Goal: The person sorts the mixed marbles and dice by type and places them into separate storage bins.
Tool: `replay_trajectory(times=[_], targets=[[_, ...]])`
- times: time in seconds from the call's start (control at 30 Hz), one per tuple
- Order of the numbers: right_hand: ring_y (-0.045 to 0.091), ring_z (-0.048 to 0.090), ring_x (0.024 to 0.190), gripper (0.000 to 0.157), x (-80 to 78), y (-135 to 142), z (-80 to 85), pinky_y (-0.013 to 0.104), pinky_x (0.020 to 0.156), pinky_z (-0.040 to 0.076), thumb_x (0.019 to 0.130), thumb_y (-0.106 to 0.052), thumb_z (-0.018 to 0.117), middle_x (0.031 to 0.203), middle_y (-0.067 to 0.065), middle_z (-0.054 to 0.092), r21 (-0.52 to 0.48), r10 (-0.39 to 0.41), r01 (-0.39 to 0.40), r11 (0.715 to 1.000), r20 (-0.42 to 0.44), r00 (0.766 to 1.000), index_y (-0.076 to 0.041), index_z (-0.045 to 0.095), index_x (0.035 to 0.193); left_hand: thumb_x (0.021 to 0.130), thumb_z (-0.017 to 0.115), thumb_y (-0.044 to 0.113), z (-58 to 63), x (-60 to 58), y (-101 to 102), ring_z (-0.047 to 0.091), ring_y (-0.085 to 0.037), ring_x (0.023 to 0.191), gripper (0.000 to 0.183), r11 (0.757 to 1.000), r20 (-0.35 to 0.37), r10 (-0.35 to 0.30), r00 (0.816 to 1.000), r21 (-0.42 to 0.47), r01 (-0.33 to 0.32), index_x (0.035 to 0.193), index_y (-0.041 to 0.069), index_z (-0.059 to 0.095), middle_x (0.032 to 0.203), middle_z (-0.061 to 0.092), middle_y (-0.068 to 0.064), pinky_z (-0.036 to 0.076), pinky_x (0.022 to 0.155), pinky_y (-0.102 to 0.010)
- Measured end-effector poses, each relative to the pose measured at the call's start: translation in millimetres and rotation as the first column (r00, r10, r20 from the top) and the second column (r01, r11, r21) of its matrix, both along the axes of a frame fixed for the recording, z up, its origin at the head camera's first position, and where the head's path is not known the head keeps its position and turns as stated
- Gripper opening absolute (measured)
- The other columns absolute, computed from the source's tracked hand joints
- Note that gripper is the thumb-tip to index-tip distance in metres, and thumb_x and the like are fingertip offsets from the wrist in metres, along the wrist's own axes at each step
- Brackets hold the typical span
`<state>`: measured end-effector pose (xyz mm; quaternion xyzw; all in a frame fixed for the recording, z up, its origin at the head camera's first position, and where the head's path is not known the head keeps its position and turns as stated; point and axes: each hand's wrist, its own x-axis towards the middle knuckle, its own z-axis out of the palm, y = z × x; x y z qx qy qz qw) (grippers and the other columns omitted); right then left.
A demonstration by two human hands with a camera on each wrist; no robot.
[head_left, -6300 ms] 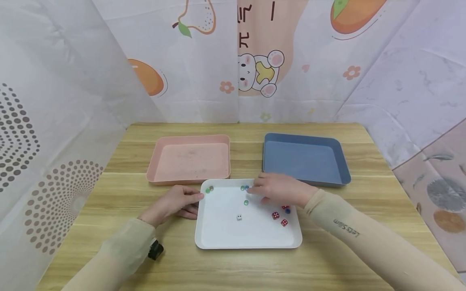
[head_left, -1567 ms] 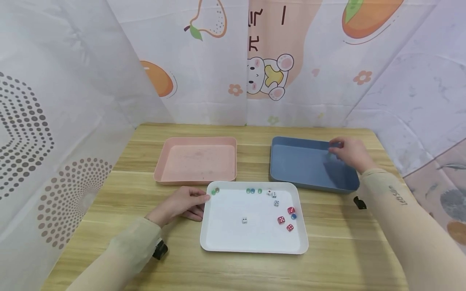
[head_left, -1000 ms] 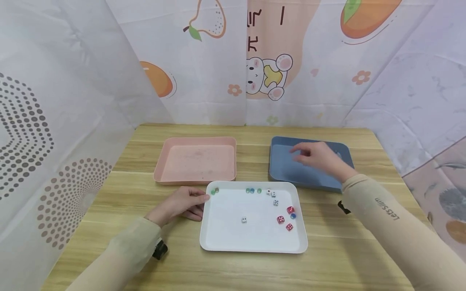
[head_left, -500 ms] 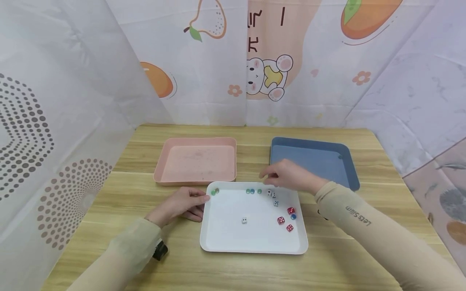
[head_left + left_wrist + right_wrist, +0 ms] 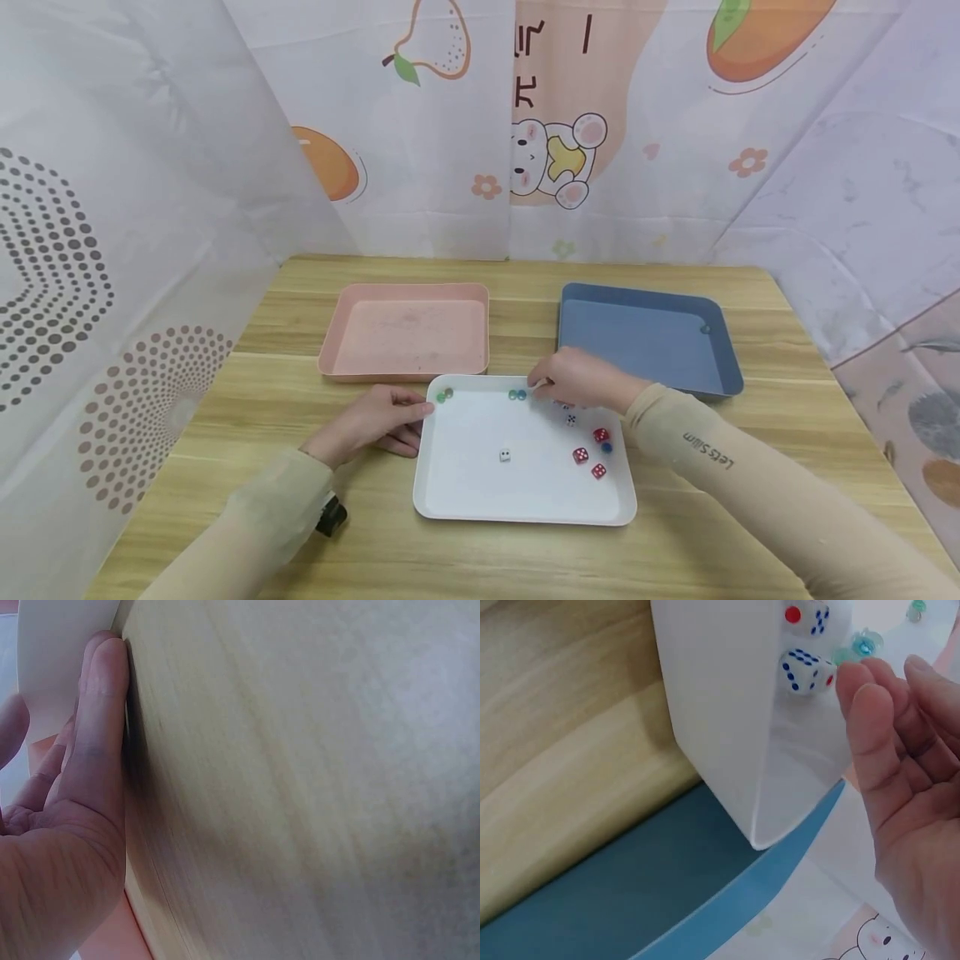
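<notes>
My left hand (image 5: 382, 418) lies at the left side of the white tray (image 5: 480, 500), its thumb on the rim. In the left wrist view its straight fingers (image 5: 96, 735) touch the tray's outer wall. My right hand (image 5: 581, 379) reaches over the tray's back edge, thumb and fingertips apart. In the right wrist view, a green glass marble (image 5: 844, 657) shows partly behind the fingertips, beside a blue marble (image 5: 865, 646). White dice (image 5: 807, 671) sit close by. Red dice (image 5: 581, 456) and a dark blue marble (image 5: 607, 447) lie right; a lone white die (image 5: 505, 455) lies mid-tray.
A pink tray (image 5: 405, 373) stands behind on the left. The blue tray (image 5: 645, 379) behind on the right contains a small greenish marble (image 5: 705, 329). Two marbles (image 5: 444, 395) rest in the white tray's back left corner. All stand on a wooden table (image 5: 405, 558).
After letting go of a greenish marble in the blue tray, my right hand has moved left and forward to the white tray's back edge. My left hand stays put.
</notes>
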<state>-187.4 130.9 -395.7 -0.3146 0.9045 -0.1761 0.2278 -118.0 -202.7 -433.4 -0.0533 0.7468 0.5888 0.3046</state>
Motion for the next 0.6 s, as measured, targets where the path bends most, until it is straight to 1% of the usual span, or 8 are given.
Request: replay_trajectory(times=[0.1,0.23,0.33,0.4,0.6], targets=[[0.007,0.057,0.063,0.02,0.9,-2.3,-2.5,0.023,0.062,0.052,0.098,-0.015,0.069,0.09,-0.002,0.072,0.031,0.044,-0.042,0.999,-0.049,0.998,-0.011,0.076,0.116,0.099,0.07,0.031,-0.7,-0.2,-0.1,0.073,-0.022,0.072,0.042,1.0,-0.002,-0.001,1.0,0.001,0.001,0.127,-0.001,0.065,0.092,0.072,-0.016,0.065,0.072,-0.041],[0.006,0.053,0.065,0.013,2.9,-2.7,-4.8,0.023,0.063,0.05,0.097,-0.012,0.071,0.087,-0.006,0.07,0.062,0.115,-0.108,0.992,-0.126,0.985,-0.015,0.077,0.108,0.099,0.069,0.03,-1.2,-0.4,-0.3,0.073,-0.022,0.072,0.042,1.0,0.001,-0.005,1.0,0.007,0.005,0.126,-0.001,0.065,0.092,0.072,-0.016,0.065,0.072,-0.041],[0.007,0.052,0.065,0.012,4.3,-2.5,-6.7,0.024,0.063,0.049,0.096,-0.012,0.072,0.085,-0.007,0.069,0.07,0.123,-0.114,0.991,-0.141,0.982,-0.016,0.078,0.105,0.1,0.069,0.03,-1.1,-0.5,-0.2,0.074,-0.022,0.072,0.041,1.0,0.003,-0.009,1.0,0.007,0.009,0.126,-0.001,0.065,0.092,0.073,-0.016,0.065,0.072,-0.041],[0.007,0.053,0.064,0.012,5.0,-2.5,-8.7,0.024,0.063,0.05,0.096,-0.013,0.071,0.086,-0.006,0.071,0.072,0.12,-0.111,0.991,-0.139,0.983,-0.016,0.078,0.106,0.1,0.069,0.03,-1.0,-0.7,-0.2,0.074,-0.022,0.072,0.041,1.0,0.004,-0.011,1.0,0.006,0.011,0.126,-0.001,0.065,0.091,0.073,-0.016,0.065,0.072,-0.041],[0.006,0.055,0.065,0.016,7.4,-2.1,-13.7,0.024,0.064,0.052,0.097,-0.015,0.071,0.096,-0.001,0.076,0.095,0.13,-0.115,0.989,-0.163,0.978,-0.016,0.078,0.111,0.1,0.068,0.029,-1.1,-1.1,-0.3,0.074,-0.022,0.072,0.04,1.0,0.012,-0.013,1.0,0.011,0.013,0.126,-0.001,0.065,0.091,0.073,-0.016,0.065,0.072,-0.042]])
